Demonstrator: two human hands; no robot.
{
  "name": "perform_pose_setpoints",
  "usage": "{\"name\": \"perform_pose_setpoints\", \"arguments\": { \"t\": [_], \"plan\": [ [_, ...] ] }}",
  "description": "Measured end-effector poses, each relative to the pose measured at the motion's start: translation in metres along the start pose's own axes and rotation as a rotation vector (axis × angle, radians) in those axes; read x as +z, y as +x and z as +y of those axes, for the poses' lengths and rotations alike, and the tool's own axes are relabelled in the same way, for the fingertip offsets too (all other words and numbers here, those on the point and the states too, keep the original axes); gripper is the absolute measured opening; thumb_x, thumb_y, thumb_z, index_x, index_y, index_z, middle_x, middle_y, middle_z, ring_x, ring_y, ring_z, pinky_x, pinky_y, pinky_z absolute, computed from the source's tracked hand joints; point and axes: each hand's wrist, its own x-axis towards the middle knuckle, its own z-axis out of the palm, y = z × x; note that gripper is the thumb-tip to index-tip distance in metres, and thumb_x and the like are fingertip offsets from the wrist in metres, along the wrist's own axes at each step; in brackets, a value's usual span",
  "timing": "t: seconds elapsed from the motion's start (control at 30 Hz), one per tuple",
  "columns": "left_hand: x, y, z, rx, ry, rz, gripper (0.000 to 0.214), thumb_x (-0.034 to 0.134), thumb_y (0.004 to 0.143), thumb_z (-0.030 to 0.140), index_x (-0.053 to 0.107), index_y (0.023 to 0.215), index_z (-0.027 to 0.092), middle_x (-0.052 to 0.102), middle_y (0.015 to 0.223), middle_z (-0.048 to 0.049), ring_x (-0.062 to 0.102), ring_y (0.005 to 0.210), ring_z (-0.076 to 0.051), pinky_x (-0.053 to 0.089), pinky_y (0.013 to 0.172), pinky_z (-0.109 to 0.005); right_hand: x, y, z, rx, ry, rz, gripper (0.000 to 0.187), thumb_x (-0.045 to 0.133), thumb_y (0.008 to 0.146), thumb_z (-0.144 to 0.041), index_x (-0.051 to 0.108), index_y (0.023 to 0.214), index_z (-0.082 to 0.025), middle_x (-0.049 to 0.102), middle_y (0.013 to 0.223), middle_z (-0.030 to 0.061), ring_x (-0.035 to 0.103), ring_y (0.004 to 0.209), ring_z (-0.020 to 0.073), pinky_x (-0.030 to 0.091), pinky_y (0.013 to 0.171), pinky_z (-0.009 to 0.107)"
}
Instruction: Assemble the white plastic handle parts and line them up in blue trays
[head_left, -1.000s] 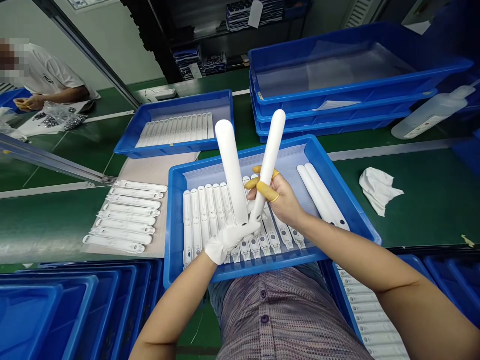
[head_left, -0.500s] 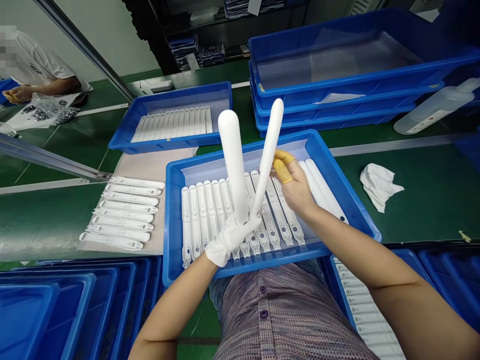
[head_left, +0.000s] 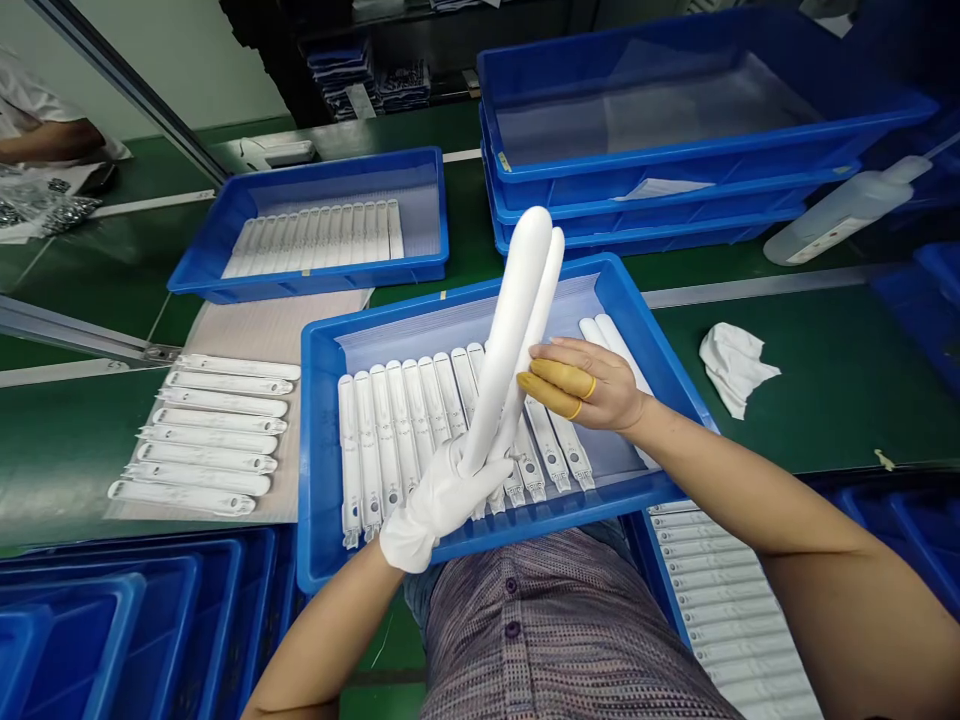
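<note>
Head view: we're clenching two white plastic covers (head_left: 510, 330) by their bases in our gloved left hand (head_left: 439, 498) above the blue tray (head_left: 313, 450), right hand (head_left: 596, 388) touching them with loose, straight fingers. Laid parts (head_left: 397, 420) are filling most of it.

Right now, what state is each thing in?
left hand, gloved, shut on white shells
white shells, two, raised, tilted, side by side
right hand, open, fingertips at the shells
front tray, holds a row of parts
cloth, crumpled
bottle, lying down
</note>
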Motion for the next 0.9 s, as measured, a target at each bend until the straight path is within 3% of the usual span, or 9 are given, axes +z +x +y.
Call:
{"name": "perform_pose_setpoints", "arguments": {
  "t": [0.27,0.53,0.63,0.8,0.9],
  "plan": [
    [-0.001,-0.001,0.002,-0.039,0.042,-0.061,0.036,0.067,0.097,0.049,0.053,0.078,0.021,0.050,0.061,0.0040,0.042,0.055,-0.010,0.036,0.057,-0.029,0.002,-0.005,0.000,0.030,0.045,-0.040,0.008,0.076,0.091,-0.043,0.081,0.089,-0.037,0.076,0.083,0.0010,0.077,0.103,0.0273,0.058,0.112,0.058],
    [-0.002,0.002,0.000,-0.061,0.035,-0.080,0.038,0.068,0.095,0.053,0.054,0.082,0.019,0.050,0.060,0.0049,0.041,0.052,-0.008,0.036,0.053,-0.027,0.004,-0.009,0.003,-0.035,0.027,-0.010,0.006,0.076,0.092,-0.034,0.082,0.091,-0.036,0.077,0.084,0.0013,0.078,0.098,0.0266,0.062,0.107,0.054],
    [-0.001,0.001,0.000,-0.057,0.030,-0.065,0.039,0.069,0.094,0.052,0.053,0.081,0.019,0.049,0.060,0.0053,0.041,0.052,-0.008,0.035,0.053,-0.027,0.005,-0.009,0.004,-0.202,-0.126,0.041,0.012,0.071,0.096,-0.027,0.081,0.094,-0.034,0.078,0.086,-0.0004,0.079,0.096,0.0224,0.067,0.101,0.046],
    [-0.001,0.002,-0.001,-0.055,0.027,-0.079,0.037,0.068,0.096,0.050,0.052,0.081,0.019,0.047,0.060,0.0062,0.040,0.051,-0.007,0.033,0.051,-0.026,0.007,-0.012,0.008,-0.675,-0.517,0.220,0.025,0.066,0.095,-0.006,0.077,0.102,-0.028,0.080,0.091,-0.0043,0.080,0.096,0.0159,0.069,0.097,0.032],
    [-0.002,0.002,-0.002,-0.040,0.036,-0.083,0.038,0.067,0.097,0.049,0.050,0.080,0.020,0.046,0.061,0.0062,0.041,0.052,-0.008,0.034,0.052,-0.026,0.008,-0.012,0.009,-0.751,-0.635,0.255,0.026,0.066,0.095,-0.005,0.076,0.102,-0.028,0.081,0.094,-0.0046,0.080,0.099,0.0155,0.067,0.099,0.031]
  ]
}}
